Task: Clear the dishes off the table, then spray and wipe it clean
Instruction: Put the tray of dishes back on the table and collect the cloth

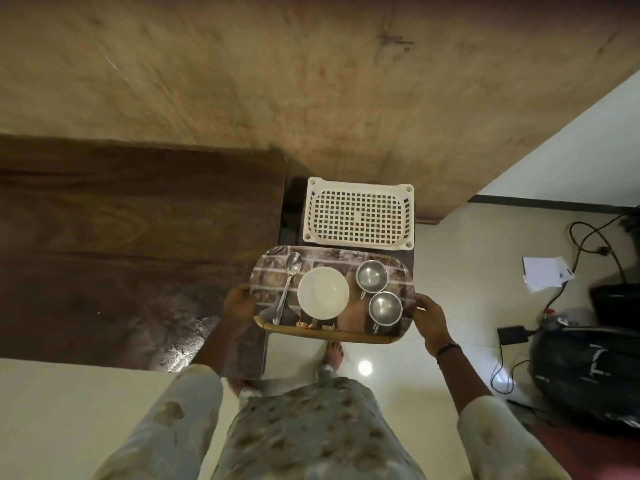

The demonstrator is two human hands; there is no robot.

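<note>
Basket (358,213) just beyond tray (398,268); table (138,237) left.

No legible text, label, brand, number or sign anywhere in view. White paper sheets (544,273) on the floor at right: a small dark mark at one corner, too small to read. Black bag (585,372) at far right: pale markings on the fabric, blurred, not decipherable as letters. Tray (332,259): printed brick-and-stone pattern only, no lettering made out. White perforated basket (358,213): no marking visible. Steel cups (371,276), spoon (289,285) and white bowl (323,292): no stamp or engraving discernible.
</note>
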